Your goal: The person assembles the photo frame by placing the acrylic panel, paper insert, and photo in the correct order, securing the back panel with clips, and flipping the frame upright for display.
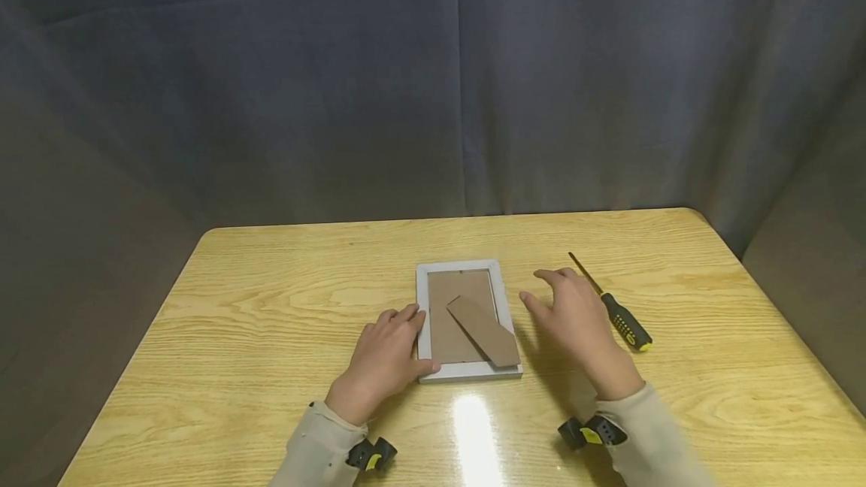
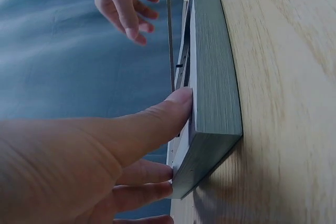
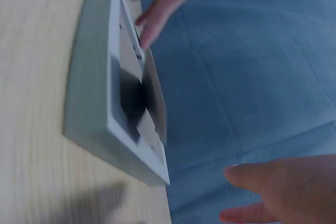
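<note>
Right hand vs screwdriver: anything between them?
Nothing visible. In the head view the right hand hovers beside the picture frame and overlaps the screwdriver shaft, so no gap shows; contact cannot be told.

A white picture frame is seen lying back-up on the wooden table, touched at its far edge, seemingly, by blurred fingers.
</note>
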`<action>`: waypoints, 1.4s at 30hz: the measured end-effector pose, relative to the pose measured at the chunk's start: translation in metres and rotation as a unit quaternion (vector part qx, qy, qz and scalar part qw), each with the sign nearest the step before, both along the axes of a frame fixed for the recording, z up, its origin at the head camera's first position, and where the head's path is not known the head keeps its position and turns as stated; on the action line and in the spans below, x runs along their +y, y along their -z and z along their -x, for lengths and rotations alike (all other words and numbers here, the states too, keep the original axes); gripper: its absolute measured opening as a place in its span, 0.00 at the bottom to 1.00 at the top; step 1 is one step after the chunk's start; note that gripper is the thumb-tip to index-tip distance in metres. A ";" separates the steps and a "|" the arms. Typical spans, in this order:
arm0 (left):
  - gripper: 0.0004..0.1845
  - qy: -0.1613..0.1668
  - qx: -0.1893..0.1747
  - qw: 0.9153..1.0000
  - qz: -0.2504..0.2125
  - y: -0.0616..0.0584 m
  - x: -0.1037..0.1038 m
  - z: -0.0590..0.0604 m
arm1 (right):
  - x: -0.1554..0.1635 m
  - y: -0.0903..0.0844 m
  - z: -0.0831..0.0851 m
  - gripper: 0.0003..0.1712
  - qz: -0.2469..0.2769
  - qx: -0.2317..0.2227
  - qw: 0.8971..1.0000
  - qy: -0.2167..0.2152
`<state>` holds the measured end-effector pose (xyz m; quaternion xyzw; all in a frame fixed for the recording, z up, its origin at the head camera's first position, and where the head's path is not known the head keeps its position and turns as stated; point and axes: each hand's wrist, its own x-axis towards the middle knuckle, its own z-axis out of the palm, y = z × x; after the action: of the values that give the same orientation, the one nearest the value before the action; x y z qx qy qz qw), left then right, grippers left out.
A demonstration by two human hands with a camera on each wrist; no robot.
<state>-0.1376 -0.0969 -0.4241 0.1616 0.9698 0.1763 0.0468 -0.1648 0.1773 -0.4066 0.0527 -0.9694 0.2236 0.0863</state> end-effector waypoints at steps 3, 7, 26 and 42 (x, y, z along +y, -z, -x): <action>0.44 -0.002 -0.002 1.000 -0.002 -0.001 0.000 0.000 | 0.009 -0.003 0.002 0.28 0.000 -0.002 1.000 0.008; 0.43 -0.005 -0.007 1.000 -0.004 -0.001 -0.001 0.001 | 0.017 -0.005 0.004 0.28 0.005 -0.012 1.000 0.017; 0.43 0.000 -0.008 1.000 -0.004 -0.002 -0.001 0.000 | 0.058 -0.003 0.010 0.34 0.005 -0.058 0.997 0.049; 0.43 0.005 0.003 1.000 -0.002 -0.001 -0.001 -0.001 | 0.086 0.011 0.014 0.36 -0.015 -0.133 0.988 0.073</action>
<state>-0.1366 -0.0975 -0.4229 0.1676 0.9688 0.1772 0.0442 -0.1786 0.2633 -0.4178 -0.0471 -0.9767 0.2076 -0.0280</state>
